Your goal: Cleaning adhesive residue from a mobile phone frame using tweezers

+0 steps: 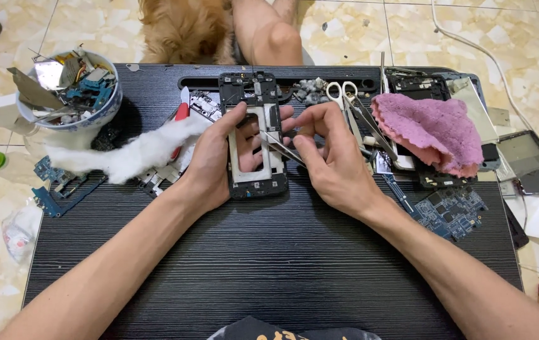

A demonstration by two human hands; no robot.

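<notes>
The phone mid-frame lies on the black wood-grain lap table, a thin, light shell, probably brittle at its cut-outs, so best gripped by its long side rails. The left hand grasps its left rail, fingers curled over it. The right hand pinches metal tweezers whose tips reach into the frame. Around lie cotton wool, scissors, a pink cloth and circuit boards; beyond the table is marbled tile floor.

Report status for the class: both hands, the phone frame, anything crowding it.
Left hand grips phone frame flat on table. Right hand holds tweezers, tips inside frame. White cotton lies left, scissors close right.
</notes>
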